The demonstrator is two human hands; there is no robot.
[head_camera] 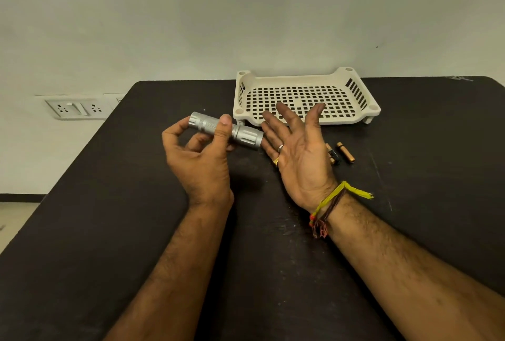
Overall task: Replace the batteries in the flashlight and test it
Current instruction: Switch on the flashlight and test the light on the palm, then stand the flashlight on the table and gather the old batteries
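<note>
Silver flashlight [226,131] lies level above the black table [109,231], pinched by the left hand [199,157], its head touching the flat, spread, empty right hand [297,146]; batteries [340,153] rest just beyond that palm, near the cream basket [355,119], bare tabletop nearer the person
</note>
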